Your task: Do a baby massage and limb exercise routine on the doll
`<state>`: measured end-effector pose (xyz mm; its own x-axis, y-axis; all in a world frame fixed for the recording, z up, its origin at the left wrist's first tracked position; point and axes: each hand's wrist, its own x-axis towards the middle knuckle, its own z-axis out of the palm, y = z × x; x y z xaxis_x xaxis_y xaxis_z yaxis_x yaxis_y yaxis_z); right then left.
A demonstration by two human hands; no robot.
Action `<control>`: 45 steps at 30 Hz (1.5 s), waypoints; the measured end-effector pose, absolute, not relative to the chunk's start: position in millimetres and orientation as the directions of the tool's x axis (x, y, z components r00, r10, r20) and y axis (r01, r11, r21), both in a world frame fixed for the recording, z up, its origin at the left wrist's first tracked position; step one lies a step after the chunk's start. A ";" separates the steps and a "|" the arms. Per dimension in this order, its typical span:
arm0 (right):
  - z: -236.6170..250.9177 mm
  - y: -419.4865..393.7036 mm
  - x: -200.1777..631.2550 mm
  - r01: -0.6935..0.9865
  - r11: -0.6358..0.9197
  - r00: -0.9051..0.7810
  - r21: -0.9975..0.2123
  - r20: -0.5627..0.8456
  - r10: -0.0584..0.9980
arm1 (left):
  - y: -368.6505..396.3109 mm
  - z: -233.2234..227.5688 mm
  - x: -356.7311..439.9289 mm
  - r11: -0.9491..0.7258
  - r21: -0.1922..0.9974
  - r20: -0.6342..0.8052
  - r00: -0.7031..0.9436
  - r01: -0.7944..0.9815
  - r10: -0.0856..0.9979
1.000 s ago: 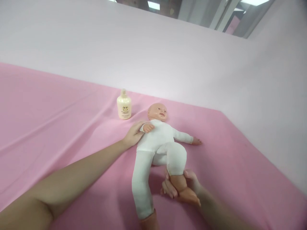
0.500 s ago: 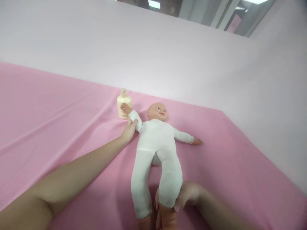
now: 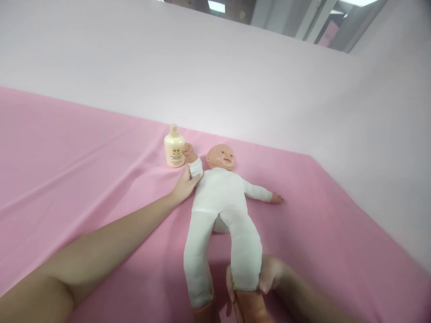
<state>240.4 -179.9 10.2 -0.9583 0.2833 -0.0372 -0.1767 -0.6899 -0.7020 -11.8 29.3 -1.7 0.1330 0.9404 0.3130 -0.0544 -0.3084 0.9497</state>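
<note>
A baby doll [image 3: 220, 190] with a white cloth body lies on its back, its bald head toward the wall. My left hand [image 3: 186, 183] is closed around the doll's bent arm on the left, below its small raised fist. At the front, my right hand [image 3: 269, 272] wraps the lower part of the doll's right-side leg from beneath, with fingers showing on both sides of it. The doll's other arm stretches out flat to the right. Its other leg lies beside the held one, untouched. The feet are cut off by the frame's lower edge.
A cream-coloured pump bottle [image 3: 174, 150] stands just left of the doll's raised fist. Pink cloth [image 3: 101, 148] with soft folds covers the table. A pale wall [image 3: 202, 76] rises behind it, with window panes [image 3: 276, 18] above.
My left hand has moved the doll's arm right, toward its head, uncovering the bottle's label. My right hand has shifted the held leg to the right, widening the gap between the legs.
</note>
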 end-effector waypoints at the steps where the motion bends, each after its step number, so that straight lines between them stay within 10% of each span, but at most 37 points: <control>1: 10.5 -180.8 239.4 -0.213 -0.694 -0.950 -0.688 -0.020 0.312 | 28.0 -0.4 -11.5 -0.329 0.944 0.328 0.150 -0.019 0.932; 9: 8.6 -186.1 239.5 -0.265 -0.625 -0.746 -0.735 -0.254 0.615 | 22.3 7.7 -13.7 -0.735 0.637 0.614 0.425 0.232 0.666; 45: -0.6 -188.4 243.5 -0.271 -0.707 -0.910 -0.653 -0.065 0.409 | 20.9 13.0 -11.0 -0.658 0.743 0.584 0.363 0.121 0.726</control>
